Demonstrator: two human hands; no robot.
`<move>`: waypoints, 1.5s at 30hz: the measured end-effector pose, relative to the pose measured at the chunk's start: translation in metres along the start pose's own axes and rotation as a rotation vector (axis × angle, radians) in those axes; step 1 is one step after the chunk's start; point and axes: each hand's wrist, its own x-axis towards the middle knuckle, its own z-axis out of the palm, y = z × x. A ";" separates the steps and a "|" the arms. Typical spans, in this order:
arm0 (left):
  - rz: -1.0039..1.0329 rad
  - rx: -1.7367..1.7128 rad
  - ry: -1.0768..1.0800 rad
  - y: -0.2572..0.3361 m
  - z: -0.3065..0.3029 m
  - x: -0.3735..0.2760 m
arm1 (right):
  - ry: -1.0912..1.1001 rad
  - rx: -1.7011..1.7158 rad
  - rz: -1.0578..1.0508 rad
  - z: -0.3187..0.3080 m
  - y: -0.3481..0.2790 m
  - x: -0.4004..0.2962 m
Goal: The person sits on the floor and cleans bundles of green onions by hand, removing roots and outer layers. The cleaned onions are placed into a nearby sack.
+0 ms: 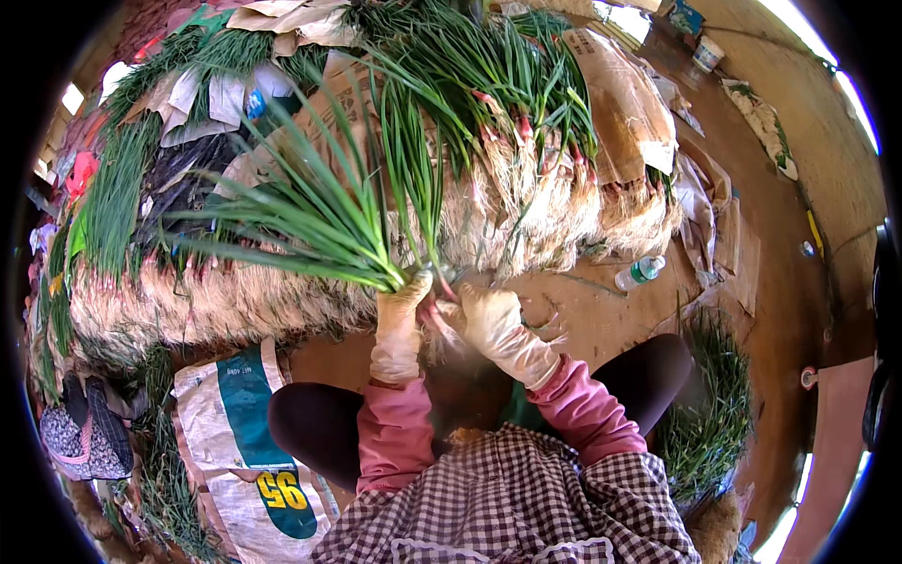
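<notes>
Both my hands wear pale, soiled gloves and meet in front of my lap. My left hand (402,324) is closed around the lower stems of a fanned bunch of long green onions (338,233), its leaves pointing up and left. My right hand (493,324) touches the reddish stem of a green onion (444,285) beside that bunch; pale roots hang between the hands. Whether the right fingers grip the stem is hard to see. Ahead lies a long heap of green onions (514,77) with pale roots (550,204) facing me.
A clear plastic bottle (640,273) lies right of the heap. A woven sack (232,437) is at my left knee, and loose green leaves (708,409) are piled at my right. Brown paper (620,106) covers part of the heap. A person sits at the far left edge (88,430).
</notes>
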 end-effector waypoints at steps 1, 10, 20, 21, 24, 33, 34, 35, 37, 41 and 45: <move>-0.014 0.019 -0.076 -0.003 -0.002 0.002 | 0.025 -0.017 -0.037 0.002 -0.003 -0.001; -0.016 -0.336 -0.136 -0.015 -0.004 0.007 | -0.273 -0.392 -0.436 -0.002 0.063 -0.026; -0.046 -0.362 -0.105 -0.004 0.011 -0.009 | -0.043 0.888 0.409 -0.043 0.040 0.038; -0.071 -0.361 -0.062 -0.003 0.021 -0.012 | 0.034 1.009 0.353 -0.015 0.036 0.053; -0.042 -0.107 -0.118 -0.012 0.003 -0.005 | 0.104 1.203 0.413 0.009 0.012 0.076; -0.002 -0.172 -0.088 -0.028 -0.002 -0.002 | 0.406 1.727 0.667 0.029 -0.002 0.062; -0.017 -0.203 -0.096 -0.026 0.002 -0.003 | 0.483 1.764 0.697 0.036 0.005 0.065; -0.004 -0.161 -0.069 -0.019 0.010 -0.005 | 0.525 1.787 0.653 0.030 0.011 0.069; 0.018 -0.085 -0.066 -0.006 0.017 -0.009 | 0.543 1.633 0.331 0.008 0.001 0.079; 0.013 -0.007 -0.073 0.000 0.013 -0.013 | 0.135 0.436 -0.256 -0.029 -0.015 0.081; -0.050 -0.006 -0.046 0.014 0.024 -0.021 | -0.061 -0.129 -0.408 -0.034 -0.016 0.096</move>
